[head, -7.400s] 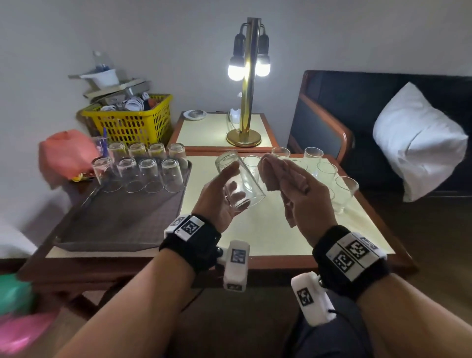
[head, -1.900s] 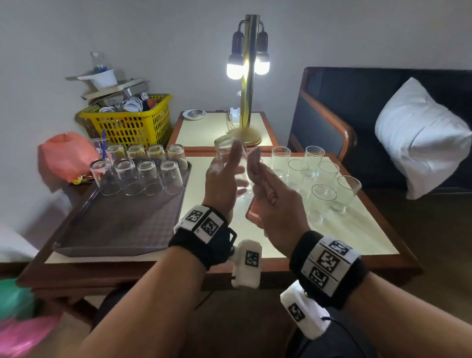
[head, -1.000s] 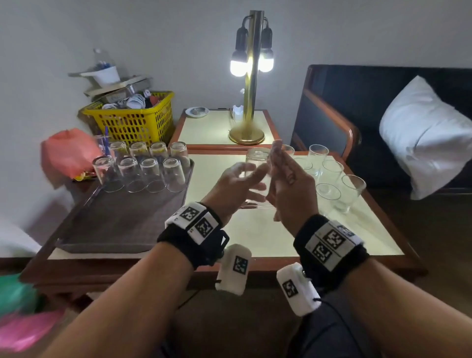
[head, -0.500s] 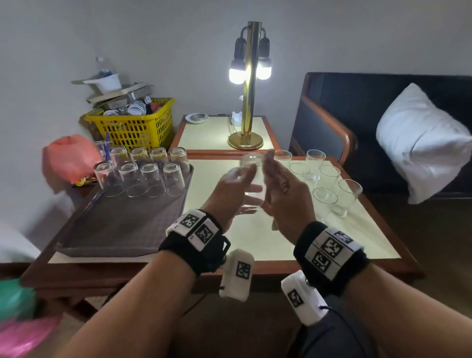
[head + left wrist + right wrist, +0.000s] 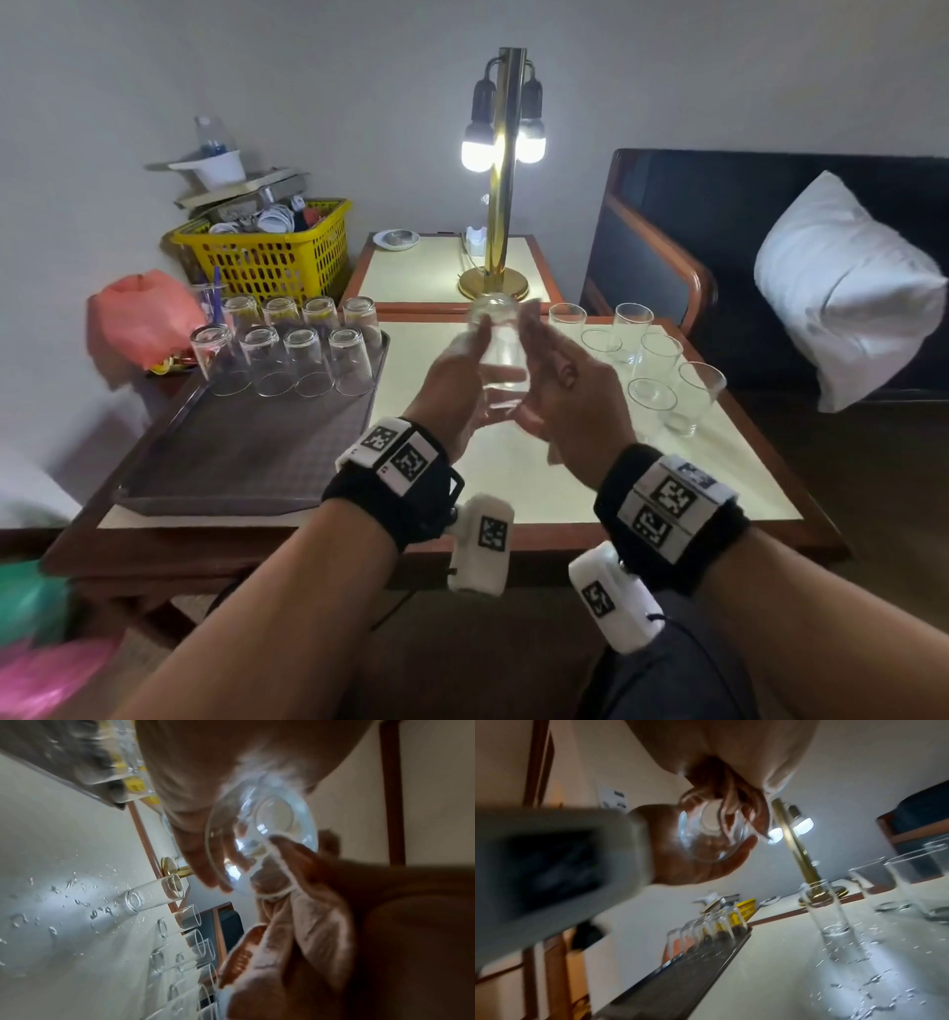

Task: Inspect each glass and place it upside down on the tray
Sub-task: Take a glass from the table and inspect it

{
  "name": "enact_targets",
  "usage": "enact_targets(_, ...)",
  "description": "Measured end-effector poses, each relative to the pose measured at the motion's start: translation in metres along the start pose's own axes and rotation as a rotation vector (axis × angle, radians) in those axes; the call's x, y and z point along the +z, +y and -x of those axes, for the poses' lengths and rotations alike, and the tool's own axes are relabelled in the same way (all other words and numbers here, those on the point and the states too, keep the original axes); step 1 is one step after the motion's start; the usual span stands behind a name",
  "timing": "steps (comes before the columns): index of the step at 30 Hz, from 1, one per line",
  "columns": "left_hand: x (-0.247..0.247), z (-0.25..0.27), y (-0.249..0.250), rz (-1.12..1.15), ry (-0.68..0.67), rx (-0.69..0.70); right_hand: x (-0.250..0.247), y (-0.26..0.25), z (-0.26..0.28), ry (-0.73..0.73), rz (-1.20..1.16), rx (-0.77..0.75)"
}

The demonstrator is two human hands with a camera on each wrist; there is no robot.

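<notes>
Table [image 5: 539, 462] under both hands, wet with droplets; sofa and pillow off to the right, lamp [image 5: 500, 205] beyond the fingers. Tray [image 5: 246, 452] left of the left hand [image 5: 452, 380], eight glasses already inverted at its far end. Glass [image 5: 498, 354] was tilted mouth-out seconds ago, now base-up between both hands. Left hand grips it; right hand [image 5: 570, 395] flat against it, cloth tucked under. Inspection looks done, tray next.

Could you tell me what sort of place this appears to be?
Probably a hotel or guest room: a brass table lamp on a side table, a dark sofa with a white pillow, and a tray of upturned glasses.
</notes>
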State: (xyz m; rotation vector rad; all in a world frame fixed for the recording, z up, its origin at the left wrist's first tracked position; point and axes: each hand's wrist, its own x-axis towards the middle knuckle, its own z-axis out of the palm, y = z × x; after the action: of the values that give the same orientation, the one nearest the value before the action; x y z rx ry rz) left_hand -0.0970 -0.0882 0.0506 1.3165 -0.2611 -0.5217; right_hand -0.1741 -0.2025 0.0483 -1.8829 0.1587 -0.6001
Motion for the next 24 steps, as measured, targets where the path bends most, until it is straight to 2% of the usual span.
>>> enact_targets(2,0.001,-0.001,-0.003,-0.079,-0.023,0.028,-0.006,0.000,-0.010,0.037,-0.047,0.041)
enact_targets(4,0.001,-0.004,0.001,-0.052,0.080,0.097,0.000,-0.006,-0.002,-0.009,-0.041,-0.009)
enact_targets(6,-0.001,-0.003,0.002,0.021,0.096,0.080,0.007,-0.006,0.008,-0.042,-0.015,-0.022)
enact_targets(8,-0.001,0.000,0.003,0.008,-0.012,-0.001,0.004,-0.002,0.000,0.016,-0.046,0.011)
enact_targets(10,-0.001,-0.001,-0.002,-0.088,-0.062,0.017,-0.003,-0.003,-0.005,0.068,-0.106,0.056)
enact_targets(13,0.000,-0.005,0.002,-0.051,0.076,0.125,0.008,-0.008,0.009,0.009,-0.090,0.034)
enact_targets(15,0.001,-0.002,0.003,-0.002,0.062,0.071,0.011,-0.003,0.011,0.002,-0.035,0.004)
enact_targets(17,0.001,-0.002,-0.001,-0.064,-0.023,0.021,0.003,-0.001,0.001,0.038,-0.076,0.067)
enact_targets(19,0.000,-0.005,-0.004,-0.098,0.026,0.092,-0.001,-0.005,0.002,0.044,-0.119,0.073)
enact_targets(21,-0.002,-0.006,0.001,-0.050,0.116,0.142,0.005,-0.010,0.013,-0.021,-0.068,0.028)
enact_targets(22,-0.003,-0.006,0.003,-0.023,0.112,0.119,0.007,-0.009,0.016,-0.037,-0.041,0.008)
enact_targets(24,-0.002,-0.004,0.004,-0.051,0.010,0.038,0.004,-0.003,0.008,0.004,-0.010,0.007)
